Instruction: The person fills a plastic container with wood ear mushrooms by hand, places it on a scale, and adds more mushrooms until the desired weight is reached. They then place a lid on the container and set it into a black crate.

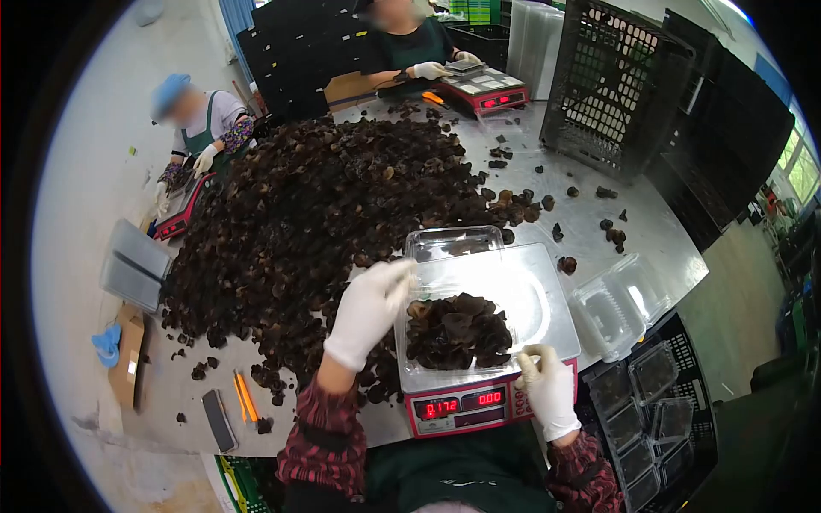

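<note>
Both of my hands wear white gloves. My left hand [368,312] is at the left edge of a red scale [462,410], its fingers pressed together; what they hold, if anything, is too small to name. Dark mushroom pieces [459,332] fill a clear plastic tray on the scale's metal plate [522,265]. The red display reads 0.172 and 0.00. My right hand [547,389] is at the tray's lower right corner, fingers curled near its edge. Behind the filled tray lies another clear tray [453,242]. A large heap of dark mushrooms [299,205] spreads beyond my left hand.
Two co-workers stand at red scales [485,92] at the far side and left. Clear containers [609,316] lie right of my scale, above a black crate [701,410] of trays. A black crate [599,81] stands upright. A phone [219,421] and orange knives [245,396] lie left.
</note>
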A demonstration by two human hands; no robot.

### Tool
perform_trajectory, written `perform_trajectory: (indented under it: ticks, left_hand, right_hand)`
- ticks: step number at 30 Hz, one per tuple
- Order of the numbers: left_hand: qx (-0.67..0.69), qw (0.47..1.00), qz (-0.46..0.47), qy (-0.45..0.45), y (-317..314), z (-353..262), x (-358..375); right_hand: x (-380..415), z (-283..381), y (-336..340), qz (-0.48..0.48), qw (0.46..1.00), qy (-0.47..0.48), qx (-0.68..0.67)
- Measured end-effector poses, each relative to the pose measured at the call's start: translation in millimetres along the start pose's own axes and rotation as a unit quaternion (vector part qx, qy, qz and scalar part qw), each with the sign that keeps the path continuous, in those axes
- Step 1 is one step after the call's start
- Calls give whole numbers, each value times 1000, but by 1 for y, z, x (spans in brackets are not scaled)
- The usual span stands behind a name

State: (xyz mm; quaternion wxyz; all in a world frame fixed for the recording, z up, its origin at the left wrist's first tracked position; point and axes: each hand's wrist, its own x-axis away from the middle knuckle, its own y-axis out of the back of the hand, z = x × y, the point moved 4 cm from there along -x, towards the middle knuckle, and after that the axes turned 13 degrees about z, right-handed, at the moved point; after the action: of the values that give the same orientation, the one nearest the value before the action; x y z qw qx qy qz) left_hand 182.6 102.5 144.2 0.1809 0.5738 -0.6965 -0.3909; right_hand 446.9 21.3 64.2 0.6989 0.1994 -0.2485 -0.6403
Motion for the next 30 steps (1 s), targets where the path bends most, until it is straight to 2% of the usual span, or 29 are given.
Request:
perform_trajectory:
  ticks: [1,2,3,4,5,6,7,8,9,10,11,13,14,16,19,20,21,26,27,28,29,30]
  left_hand:
    - [-75,997,-13,30,-12,26,-14]
    - [-76,997,-14,27,-26,49,-26]
    - [46,997,21,66,-43,74,-38]
    - [167,979,56,102,-54,87,-43]
    - [233,971,-16,59,-49,80,-41]
    - [297,951,-87,16,-40,66,-34]
    - [359,928,-100,-2,-31,55,-21]
    - [420,898,-104,-75,-24,43,-5]
    - [274,954,-102,-67,-19,53,17]
    - [159,975,-99,-122,-14,42,38]
    - [52,985,-40,-161,-14,37,53]
    - [88,996,3,-15,-26,22,81]
    - [241,966,32,92,-41,31,92]
    - [449,881,34,144,-57,33,100]
    - [508,848,1,149,-57,10,102]
    - [525,836,-15,157,-59,5,104]
    - [526,837,-18,150,-62,6,106]
    - [492,858,-54,135,-74,2,109]
    - [490,861,-20,136,-83,-4,109]
    - [487,863,13,136,-93,-13,109]
    - [499,857,96,83,-101,-28,109]
    - [506,851,114,85,-110,-37,112]
  right_hand:
    - [-5,-1,-6,22,1000,-16,-7]
    - [-8,0,-12,44,998,-32,-14]
    - [-9,5,-11,42,999,-32,-15]
    - [-9,8,-12,67,991,-57,-98]
    - [-9,8,-13,91,976,-82,-180]
    - [-9,7,-11,89,976,-83,-180]
    - [-9,4,-12,101,954,-71,-275]
    - [-8,1,-13,111,921,-58,-368]
    - [-8,-3,-10,106,922,-59,-368]
    - [-7,-7,-9,136,890,-39,-434]
    - [-6,-8,-8,163,853,-19,-496]
    - [-9,-1,-7,173,874,-50,-451]
    - [-8,3,-8,186,891,-85,-405]
    - [-8,8,-10,177,907,-78,-373]
    - [-12,-3,-22,177,883,-30,-433]
    - [-13,-4,-23,150,907,-34,-391]
    - [-13,-5,-23,145,921,-46,-359]
    - [10,-5,-16,88,894,-48,-437]
    - [17,-10,-2,113,878,-42,-463]
    - [33,-18,19,77,879,-41,-469]
    - [49,-28,41,27,879,-29,-474]
    - [69,-39,69,-17,869,-68,-489]
